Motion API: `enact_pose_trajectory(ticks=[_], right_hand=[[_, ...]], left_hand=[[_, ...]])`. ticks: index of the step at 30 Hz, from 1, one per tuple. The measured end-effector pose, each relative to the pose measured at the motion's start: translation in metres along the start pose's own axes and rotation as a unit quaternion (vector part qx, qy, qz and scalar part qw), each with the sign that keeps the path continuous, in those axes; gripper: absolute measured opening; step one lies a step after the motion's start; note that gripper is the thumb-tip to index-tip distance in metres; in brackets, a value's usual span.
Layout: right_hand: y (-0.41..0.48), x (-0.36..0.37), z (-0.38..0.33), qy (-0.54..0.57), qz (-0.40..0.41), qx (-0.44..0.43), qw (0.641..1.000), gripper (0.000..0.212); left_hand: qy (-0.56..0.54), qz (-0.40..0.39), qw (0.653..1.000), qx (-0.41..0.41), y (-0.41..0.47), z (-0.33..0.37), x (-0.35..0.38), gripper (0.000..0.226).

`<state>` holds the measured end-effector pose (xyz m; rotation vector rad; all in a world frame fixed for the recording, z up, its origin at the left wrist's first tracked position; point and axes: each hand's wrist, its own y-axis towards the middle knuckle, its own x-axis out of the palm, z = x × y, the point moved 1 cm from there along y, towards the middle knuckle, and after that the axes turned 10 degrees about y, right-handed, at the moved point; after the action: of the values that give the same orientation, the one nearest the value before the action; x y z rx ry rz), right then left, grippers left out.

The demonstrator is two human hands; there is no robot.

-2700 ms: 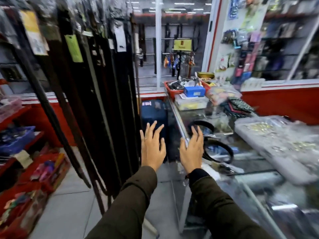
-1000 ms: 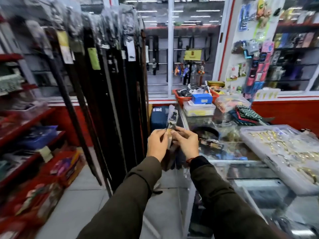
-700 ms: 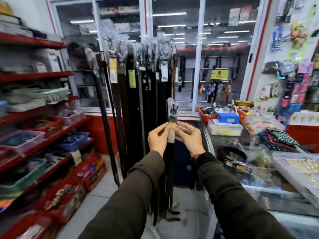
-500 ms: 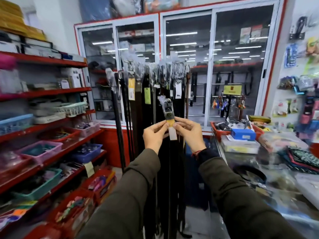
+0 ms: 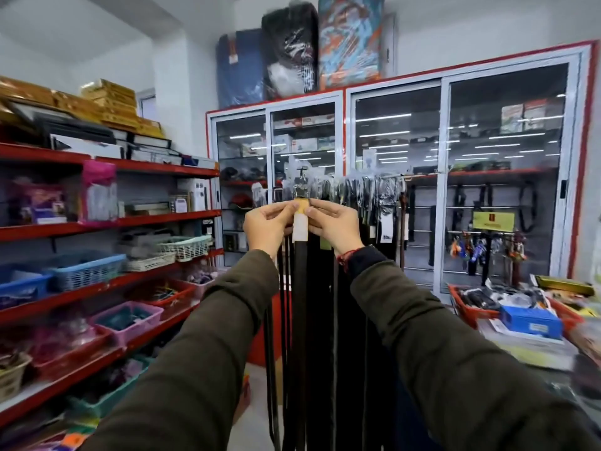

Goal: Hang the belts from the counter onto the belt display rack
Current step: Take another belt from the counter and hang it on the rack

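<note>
A dark belt (image 5: pixel 300 288) hangs straight down from my two raised hands. My left hand (image 5: pixel 268 224) and my right hand (image 5: pixel 333 224) pinch its top end just below the plastic-wrapped buckle (image 5: pixel 300 187), where a yellow and a white tag (image 5: pixel 300 226) sit. The buckle's hook is level with the top of the belt display rack (image 5: pixel 367 185), which stands right behind my hands. Several dark belts hang in a row from the rack. Whether the hook touches the rack I cannot tell.
Red shelves (image 5: pixel 107 219) with baskets and boxes run along the left. Glass cabinets (image 5: pixel 455 177) stand behind the rack. The counter (image 5: pixel 527 349) at the right edge carries a red tray (image 5: pixel 468 307) and a blue box (image 5: pixel 531 320).
Both hands have lifted the belt from counter height up to the top of the rack. My view has tilted upward, so the counter has slid to the right edge.
</note>
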<state>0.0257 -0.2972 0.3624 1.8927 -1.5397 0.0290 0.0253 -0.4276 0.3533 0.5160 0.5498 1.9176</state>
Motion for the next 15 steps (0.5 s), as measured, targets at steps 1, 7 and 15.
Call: enact_pose_trajectory(ticks=[1, 7, 15], right_hand=[[0.005, 0.004, 0.001, -0.009, 0.000, 0.003, 1.000, 0.036], [0.021, 0.009, 0.010, -0.044, 0.009, 0.021, 0.999, 0.035], [0.035, 0.013, 0.014, -0.033, -0.016, -0.037, 0.999, 0.036]], left_hand=[[-0.008, 0.003, 1.000, -0.011, 0.005, 0.001, -0.001, 0.027], [-0.029, 0.011, 0.999, -0.039, 0.020, -0.011, -0.004, 0.029], [-0.070, 0.039, 0.996, -0.032, 0.030, -0.020, -0.004, 0.032]])
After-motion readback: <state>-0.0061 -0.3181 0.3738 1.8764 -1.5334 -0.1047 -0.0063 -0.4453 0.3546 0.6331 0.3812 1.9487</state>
